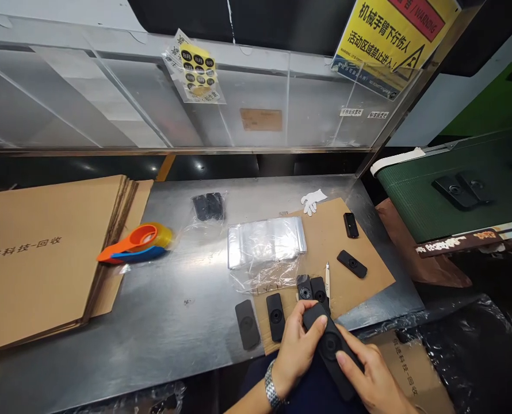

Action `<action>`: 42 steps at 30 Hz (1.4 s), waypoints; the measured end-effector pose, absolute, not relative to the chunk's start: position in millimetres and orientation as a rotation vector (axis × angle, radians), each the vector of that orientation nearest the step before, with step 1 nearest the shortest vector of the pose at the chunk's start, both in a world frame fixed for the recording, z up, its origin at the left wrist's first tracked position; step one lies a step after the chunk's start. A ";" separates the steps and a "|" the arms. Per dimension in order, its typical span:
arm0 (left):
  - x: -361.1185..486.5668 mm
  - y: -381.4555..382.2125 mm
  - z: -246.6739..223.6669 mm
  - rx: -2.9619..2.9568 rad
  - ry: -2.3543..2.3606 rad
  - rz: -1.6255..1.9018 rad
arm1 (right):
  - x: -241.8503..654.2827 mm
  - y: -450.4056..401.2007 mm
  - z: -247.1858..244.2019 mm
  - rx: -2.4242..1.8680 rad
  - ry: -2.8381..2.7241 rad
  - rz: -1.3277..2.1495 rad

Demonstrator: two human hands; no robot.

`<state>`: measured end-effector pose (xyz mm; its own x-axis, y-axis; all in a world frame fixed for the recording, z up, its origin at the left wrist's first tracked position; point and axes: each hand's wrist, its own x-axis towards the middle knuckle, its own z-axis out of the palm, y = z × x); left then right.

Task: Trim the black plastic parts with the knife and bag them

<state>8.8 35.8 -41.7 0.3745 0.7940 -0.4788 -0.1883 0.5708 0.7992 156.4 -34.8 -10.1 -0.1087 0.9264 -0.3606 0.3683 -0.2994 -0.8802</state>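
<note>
The right hand's grip (368, 368) clasps the nearer right side of the black oblong part (331, 344), the left hand's grip (300, 348) pinches its farther end, its long axis slanting away leftward, two similar pieces (320, 288) just beyond.

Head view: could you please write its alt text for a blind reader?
A person's left hand and right hand hold a black oblong part at the near edge of a metal table. Similar parts and clear plastic bags lie nearby; cardboard sheets are stacked at left, a green conveyor belt at right.
</note>
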 end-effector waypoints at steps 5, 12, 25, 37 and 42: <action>8.0 40.0 -38.5 0.634 0.931 0.671 | 165.0 -26.4 -5.7 -1.466 -1.256 1.571; -4.7 39.3 -23.3 0.475 0.752 0.656 | 179.2 -27.4 -3.8 -1.368 -1.149 1.656; 0.8 34.2 -29.9 0.854 0.862 0.657 | 181.5 -34.8 -13.2 -1.599 -1.408 1.454; 6.1 50.0 -36.3 0.755 0.876 0.615 | 178.9 -29.5 -12.9 -1.478 -1.318 1.525; -1.4 54.6 -35.8 0.875 0.803 0.502 | 183.7 -31.9 -7.1 -1.565 -1.436 1.490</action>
